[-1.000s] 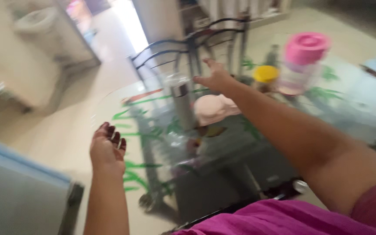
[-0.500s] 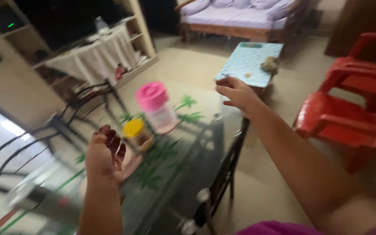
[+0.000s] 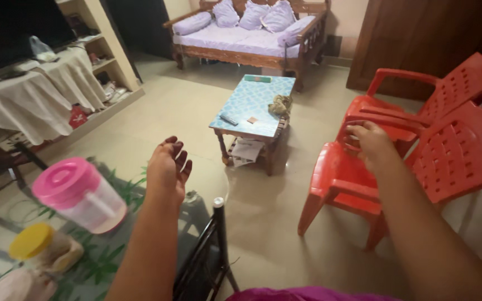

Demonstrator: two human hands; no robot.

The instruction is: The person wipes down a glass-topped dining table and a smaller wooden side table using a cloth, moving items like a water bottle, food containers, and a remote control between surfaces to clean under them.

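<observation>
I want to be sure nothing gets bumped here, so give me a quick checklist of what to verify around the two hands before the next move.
1. Right hand at the red plastic chairs: ok, it is over the near armrest; whether it grips is unclear.
2. Left hand free: ok, open and holding nothing.
3. Pink-lidded jug upright on the glass table: ok, apart from the left hand.
4. Yellow-lidded jar closed: ok.
5. Black chair back below the left arm: not ok, it stands close.
6. Chairs stacked securely: cannot tell.

Pink-lid jug (image 3: 79, 195), yellow-lid jar (image 3: 43, 248) on glass table (image 3: 118, 245); blue coffee table (image 3: 255, 103), sofa (image 3: 246, 33) behind
</observation>
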